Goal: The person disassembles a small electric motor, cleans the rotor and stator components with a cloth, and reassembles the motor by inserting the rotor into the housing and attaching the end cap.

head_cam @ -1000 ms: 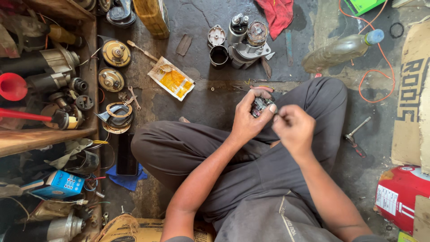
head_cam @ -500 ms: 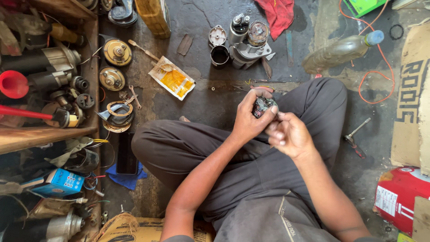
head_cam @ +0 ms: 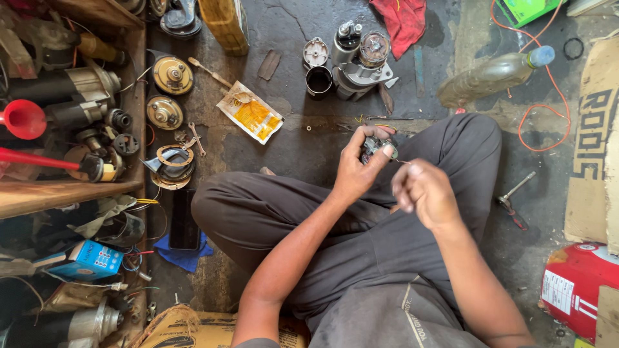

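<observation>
Over the lap, above the floor (head_cam: pixel 296 148), left hand (head_cam: pixel 356 173) clenches a small dark part (head_cam: pixel 375 145), same as half a second ago. Right hand (head_cam: pixel 422 191) has pulled back right from the part, fingers pinched, maybe on a thin wire; can't tell. Likely something drawn out. Starter motor (head_cam: pixel 361 61) sits at the floor's far edge.

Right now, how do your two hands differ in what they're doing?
The left hand grips a small dark metal part, fingers wrapped around it; the right hand holds no such part, only pinching something thin beside it. The left sits higher in view, the right lower. Both are bare, above the lap.
</observation>
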A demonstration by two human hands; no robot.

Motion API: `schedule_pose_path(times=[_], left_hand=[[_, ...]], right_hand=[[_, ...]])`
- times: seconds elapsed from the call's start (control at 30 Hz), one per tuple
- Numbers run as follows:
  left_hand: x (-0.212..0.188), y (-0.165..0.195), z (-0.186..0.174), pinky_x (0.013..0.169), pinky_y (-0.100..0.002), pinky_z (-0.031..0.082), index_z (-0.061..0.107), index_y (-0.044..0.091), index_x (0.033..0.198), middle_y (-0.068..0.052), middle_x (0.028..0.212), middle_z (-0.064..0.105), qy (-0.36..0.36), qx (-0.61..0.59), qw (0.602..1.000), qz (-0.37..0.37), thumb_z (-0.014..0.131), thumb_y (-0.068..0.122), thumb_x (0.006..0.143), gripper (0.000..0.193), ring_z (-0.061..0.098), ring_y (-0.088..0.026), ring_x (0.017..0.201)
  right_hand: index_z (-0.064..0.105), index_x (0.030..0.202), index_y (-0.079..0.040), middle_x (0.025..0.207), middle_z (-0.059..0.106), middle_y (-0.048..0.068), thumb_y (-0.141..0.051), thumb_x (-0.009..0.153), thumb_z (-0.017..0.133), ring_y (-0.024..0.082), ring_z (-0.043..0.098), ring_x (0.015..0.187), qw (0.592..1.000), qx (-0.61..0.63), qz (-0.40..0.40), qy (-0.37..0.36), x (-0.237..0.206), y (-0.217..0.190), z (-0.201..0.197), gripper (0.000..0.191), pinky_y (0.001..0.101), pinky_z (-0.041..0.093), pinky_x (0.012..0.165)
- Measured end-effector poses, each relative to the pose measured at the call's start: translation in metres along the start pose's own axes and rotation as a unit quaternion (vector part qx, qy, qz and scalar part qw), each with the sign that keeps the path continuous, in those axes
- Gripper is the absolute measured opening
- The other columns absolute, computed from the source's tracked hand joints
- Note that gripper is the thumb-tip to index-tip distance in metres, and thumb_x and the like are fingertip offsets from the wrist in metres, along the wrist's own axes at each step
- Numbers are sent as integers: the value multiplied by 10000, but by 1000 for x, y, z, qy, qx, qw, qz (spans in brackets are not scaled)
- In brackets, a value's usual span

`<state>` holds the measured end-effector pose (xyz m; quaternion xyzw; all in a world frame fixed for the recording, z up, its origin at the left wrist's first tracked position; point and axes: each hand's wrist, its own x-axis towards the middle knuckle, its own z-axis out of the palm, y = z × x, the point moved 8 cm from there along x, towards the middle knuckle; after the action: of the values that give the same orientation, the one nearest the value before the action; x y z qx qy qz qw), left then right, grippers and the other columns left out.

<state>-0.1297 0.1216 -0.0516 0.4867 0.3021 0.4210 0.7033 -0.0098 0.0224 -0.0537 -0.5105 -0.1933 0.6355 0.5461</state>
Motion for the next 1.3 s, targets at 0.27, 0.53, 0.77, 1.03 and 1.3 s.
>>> schedule_pose_path(times=[0.27,0.53,0.77,1.03,1.3], left_hand=[[-5,11,6,989,-298,500,617,26,1127,-93,1239,653,-12,80,994,68,759,156,921,281,611,-141,1091],[-3,1,4,968,-278,504,611,32,1109,-83,1242,675,6,63,997,34,752,165,936,260,602,-110,1067],[-5,13,4,940,-303,528,624,35,1121,-96,1207,688,4,115,992,59,774,169,888,308,646,-151,1041],[-6,30,5,1039,-344,510,620,45,1127,-122,1232,675,4,120,986,114,784,129,866,319,659,-212,1153],[-7,29,7,1016,-335,510,627,46,1110,-127,1235,667,-3,135,986,94,805,136,832,343,653,-208,1135]], right_hand=[[640,888,-68,739,590,61,-167,920,674,145,527,570,996,-8,-32,81,4,8,-15,109,287,407,493],[607,866,-55,702,580,59,-355,951,559,133,487,510,795,-492,-337,108,-23,-52,26,316,266,370,449],[553,820,-60,640,526,45,-540,988,450,128,415,429,957,198,210,16,-9,41,6,518,259,332,396],[575,880,-41,597,484,15,-582,951,464,91,355,365,920,236,312,-8,-18,62,16,557,238,295,358],[586,947,-98,677,502,-15,-335,1021,514,83,418,472,938,295,179,34,-7,49,-1,259,245,337,433]])
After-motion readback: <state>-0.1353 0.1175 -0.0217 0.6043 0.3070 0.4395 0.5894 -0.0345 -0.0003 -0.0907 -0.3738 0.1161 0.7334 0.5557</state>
